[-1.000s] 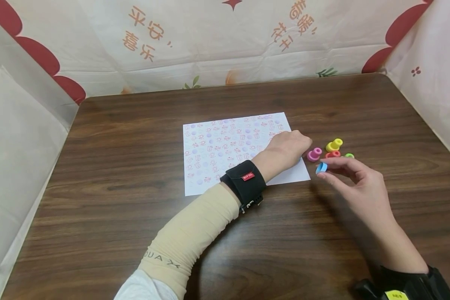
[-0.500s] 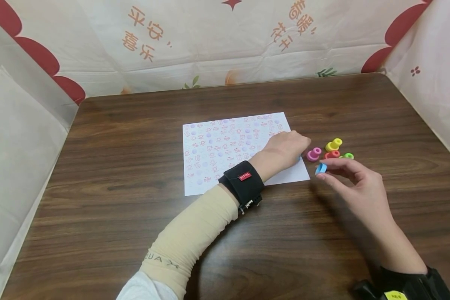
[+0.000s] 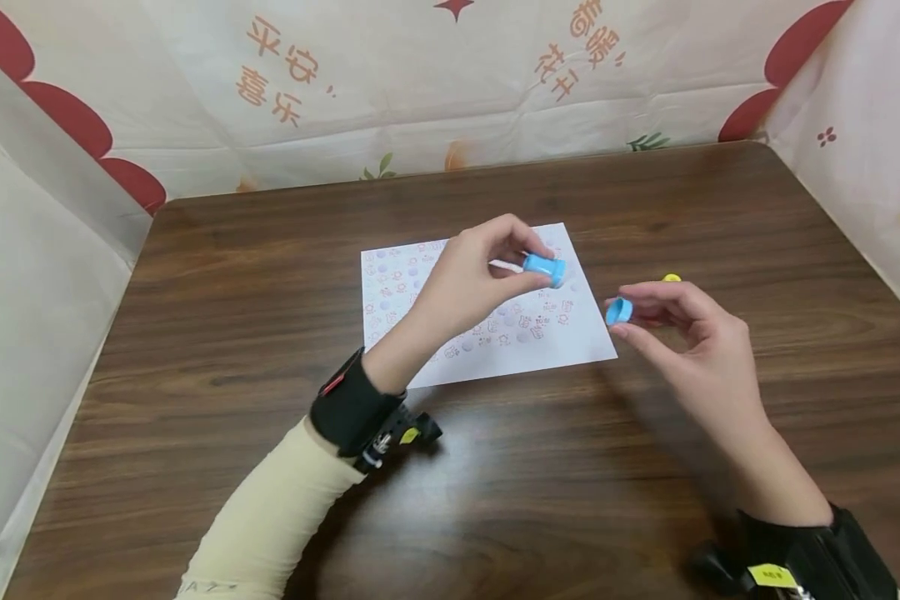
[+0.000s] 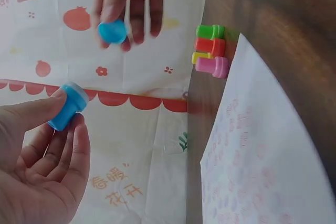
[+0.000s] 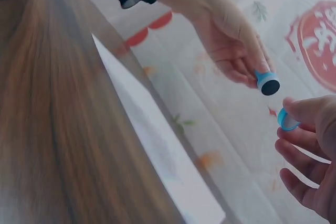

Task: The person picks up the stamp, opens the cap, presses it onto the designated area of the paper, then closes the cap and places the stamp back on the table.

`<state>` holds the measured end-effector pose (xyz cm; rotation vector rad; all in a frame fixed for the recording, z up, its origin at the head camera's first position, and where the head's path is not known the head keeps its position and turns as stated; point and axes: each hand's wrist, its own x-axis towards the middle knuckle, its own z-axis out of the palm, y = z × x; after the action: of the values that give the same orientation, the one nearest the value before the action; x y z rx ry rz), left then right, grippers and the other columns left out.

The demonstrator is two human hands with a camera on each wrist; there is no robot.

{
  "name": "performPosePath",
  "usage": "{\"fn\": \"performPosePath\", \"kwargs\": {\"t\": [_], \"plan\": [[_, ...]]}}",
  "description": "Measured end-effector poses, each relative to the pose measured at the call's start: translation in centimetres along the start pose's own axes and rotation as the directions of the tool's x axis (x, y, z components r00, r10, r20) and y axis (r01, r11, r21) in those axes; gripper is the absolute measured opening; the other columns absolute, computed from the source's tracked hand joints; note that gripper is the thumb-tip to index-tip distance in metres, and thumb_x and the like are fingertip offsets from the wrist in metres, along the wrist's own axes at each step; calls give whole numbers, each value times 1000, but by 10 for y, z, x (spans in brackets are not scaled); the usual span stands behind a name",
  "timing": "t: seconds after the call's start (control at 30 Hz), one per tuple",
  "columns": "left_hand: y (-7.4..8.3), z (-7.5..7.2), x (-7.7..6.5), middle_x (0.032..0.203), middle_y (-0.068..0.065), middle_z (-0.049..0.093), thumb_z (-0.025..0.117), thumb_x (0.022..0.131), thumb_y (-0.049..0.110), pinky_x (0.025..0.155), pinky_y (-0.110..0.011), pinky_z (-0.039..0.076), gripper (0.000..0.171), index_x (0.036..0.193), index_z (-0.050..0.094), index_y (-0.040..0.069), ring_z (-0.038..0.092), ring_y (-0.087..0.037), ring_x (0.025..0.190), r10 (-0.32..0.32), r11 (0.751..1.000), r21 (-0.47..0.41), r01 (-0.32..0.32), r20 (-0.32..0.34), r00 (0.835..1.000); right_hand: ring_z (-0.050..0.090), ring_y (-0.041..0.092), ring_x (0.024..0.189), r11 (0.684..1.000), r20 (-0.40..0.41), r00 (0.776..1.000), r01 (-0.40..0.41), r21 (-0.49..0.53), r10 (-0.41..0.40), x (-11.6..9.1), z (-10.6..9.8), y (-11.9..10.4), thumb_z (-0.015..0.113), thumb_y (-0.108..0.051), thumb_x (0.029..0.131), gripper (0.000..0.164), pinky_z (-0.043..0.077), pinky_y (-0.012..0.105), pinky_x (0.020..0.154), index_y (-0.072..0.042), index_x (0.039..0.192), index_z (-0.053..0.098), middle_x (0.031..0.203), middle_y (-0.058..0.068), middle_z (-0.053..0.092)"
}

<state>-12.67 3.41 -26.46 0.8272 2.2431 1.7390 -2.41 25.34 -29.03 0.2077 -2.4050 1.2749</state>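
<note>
My left hand [image 3: 457,279] pinches a blue stamp [image 3: 546,268] between thumb and fingers, raised over the printed paper [image 3: 487,368]. In the right wrist view, the uncovered dark round face of the stamp [image 5: 270,87] shows in its white rim. My right hand [image 3: 708,358] pinches the small blue cap [image 3: 618,312] by its edge, thumb below and finger above. Stamp and cap are apart, with the cap's hollow side toward the stamp. On the table stand a pink stamp [image 4: 212,66], a red stamp [image 4: 210,45], a green stamp [image 4: 210,31] and a yellow stamp [image 4: 200,57].
The paper lies flat on the brown wooden table [image 3: 217,333], with rows of faint red and purple prints. In the head view my right hand hides most of the stamps standing by it. A printed white cloth [image 3: 420,100] hangs behind and beside the table.
My left hand has lifted off the paper's right side and moved up and left, turning so the blue stamp shows. My right hand has shifted slightly up and left with the cap.
</note>
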Motion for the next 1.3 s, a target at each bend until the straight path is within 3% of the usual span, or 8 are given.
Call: {"fn": "performPosePath", "kwargs": {"t": [0.2,0.43,0.77,1.03,1.13,1.3], "plan": [[-6,-8,-27,100,-6,68,77,79,10,81,-29,59,23,98,63,6,68,-7,87,-5,999,-46,4,-15,1000,64,3,84,996,52,995,88,10,-88,8,21,-18,80,11,66,41,49,5,77,1,104,68,96,-4,70],[-12,-9,-44,98,-6,68,77,79,8,79,-33,60,23,96,63,5,68,-8,86,-28,999,-16,28,-20,999,63,-1,87,993,108,987,118,-8,-117,8,38,-24,82,5,66,40,48,6,84,0,102,68,93,10,73],[-19,-1,-55,93,-6,68,78,78,7,80,-30,60,22,93,63,5,68,-8,86,2,1000,-1,-2,-19,1000,67,11,85,992,163,981,112,-62,-101,5,48,-22,83,-5,70,35,48,6,81,-4,102,69,92,7,75],[-15,-1,-55,91,-5,69,77,79,9,80,-27,59,21,93,63,6,66,-7,84,32,998,50,-31,-16,999,67,12,85,990,161,980,127,-60,-116,7,50,-22,83,-4,70,32,48,8,81,-4,99,70,90,6,76],[-14,-2,-57,91,-4,69,78,78,9,81,-29,59,21,93,63,6,66,-7,83,44,996,75,-43,-14,999,66,9,87,989,180,977,131,-71,-117,7,51,-22,83,-6,70,31,51,13,81,-5,98,70,90,5,76],[-17,-2,-63,93,-2,69,77,79,10,85,-32,57,22,95,62,8,65,-7,85,55,988,145,-58,26,998,65,8,90,989,263,958,135,-58,-115,4,51,-22,83,-8,70,34,56,35,81,-7,100,68,92,2,75]]}}
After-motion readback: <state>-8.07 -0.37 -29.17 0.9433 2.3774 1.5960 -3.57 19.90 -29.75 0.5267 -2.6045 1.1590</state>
